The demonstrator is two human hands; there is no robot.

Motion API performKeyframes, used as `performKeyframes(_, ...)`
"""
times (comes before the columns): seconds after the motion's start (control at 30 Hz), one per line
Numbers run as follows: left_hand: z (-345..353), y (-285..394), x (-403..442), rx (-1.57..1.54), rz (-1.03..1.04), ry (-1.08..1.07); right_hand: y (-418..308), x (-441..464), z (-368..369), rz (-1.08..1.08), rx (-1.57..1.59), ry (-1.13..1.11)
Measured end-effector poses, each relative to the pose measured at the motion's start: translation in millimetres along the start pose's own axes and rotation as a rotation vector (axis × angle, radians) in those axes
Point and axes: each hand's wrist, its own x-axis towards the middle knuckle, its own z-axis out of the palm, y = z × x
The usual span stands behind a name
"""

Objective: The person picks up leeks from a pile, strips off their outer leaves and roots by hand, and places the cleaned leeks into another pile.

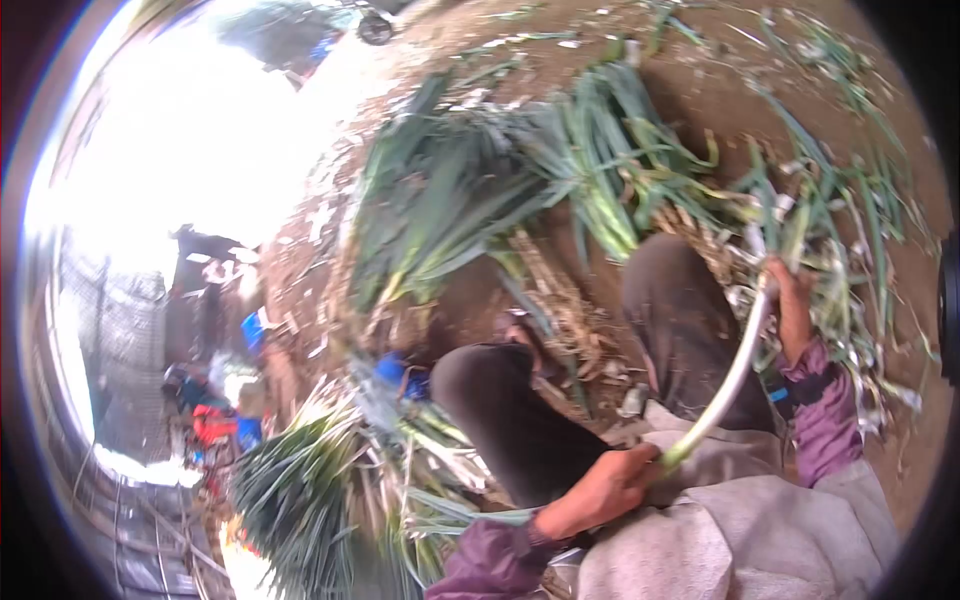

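A long green onion [735, 375] with a white stalk stretches in a curve across my lap. My left hand [610, 488] is closed round its greener part, and the leaves trail off to the left beneath my wrist. At the right, my right hand [788, 290] grips the other end of the white stalk, beside loose peeled leaves [850, 270]. Under the stalk lie my dark-trousered knees and a pale cloth [700, 530].
Piles of green onions lie beyond my knees [450, 190] and at the lower left [310, 490]. A blue object [390, 372] sits near my left knee. Leaf scraps litter the soil. Further off at the left are people [190, 385] beside a net.
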Motion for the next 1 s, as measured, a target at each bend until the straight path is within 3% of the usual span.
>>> performKeyframes(0.03, 4, -6, 0, 0.008, 0.037, 0.037, 13, 13, -4, -0.112, -0.09, 0.037)
performKeyframes(0.07, 1, -4, -6, -0.003, 0.018, 0.031, 28, 26, -5, -0.551, -0.361, 0.106)
performKeyframes(0.13, -2, -1, -11, -0.029, -0.012, 0.001, 21, 43, -23, -0.86, -0.866, 0.077)
performKeyframes(0.2, -2, -9, -24, -0.082, 0.04, -0.022, 27, 93, -49, -0.938, -1.113, 0.285)
performKeyframes(0.27, -2, -13, -37, -0.172, 0.068, -0.08, 44, 185, -127, -0.826, -1.139, 0.324)
performKeyframes(0.3, -6, -13, -44, -0.186, 0.018, -0.097, 53, 217, -162, -0.845, -1.313, 0.357)
performKeyframes(0.4, -19, 3, -49, -0.193, -0.046, -0.008, 9, 167, -152, -0.556, -1.464, 0.172)
performKeyframes(0.43, -22, -8, -46, -0.146, -0.069, -0.026, -14, 122, -131, -0.493, -1.424, 0.051)
performKeyframes(0.53, -16, -32, -21, -0.049, 0.13, 0.073, 1, 30, -61, -0.336, -0.701, -0.559)
performKeyframes(0.57, -11, 5, -30, -0.165, 0.164, 0.178, 0, -6, -25, -0.245, -0.51, -0.778)
performKeyframes(0.63, -10, 14, -15, 0.022, 0.157, 0.202, -13, -72, 0, -0.078, -0.183, -1.075)
performKeyframes(0.67, -15, 1, -13, 0.124, 0.158, 0.212, -15, -94, 11, -0.038, -0.052, -1.117)
performKeyframes(0.73, -16, 14, -16, 0.207, 0.206, 0.285, -46, -135, 29, 0.115, 0.386, -0.959)
performKeyframes(0.83, -11, 39, -30, 0.465, 0.307, 0.455, -48, -145, 47, 0.086, 0.286, -0.78)
performKeyframes(0.87, -7, 44, -31, 0.566, 0.353, 0.523, -56, -144, 44, 0.103, 0.229, -0.864)
performKeyframes(1.0, 1, 29, -41, 0.437, 0.425, 0.652, -69, -149, 54, -0.11, 0.116, -0.858)
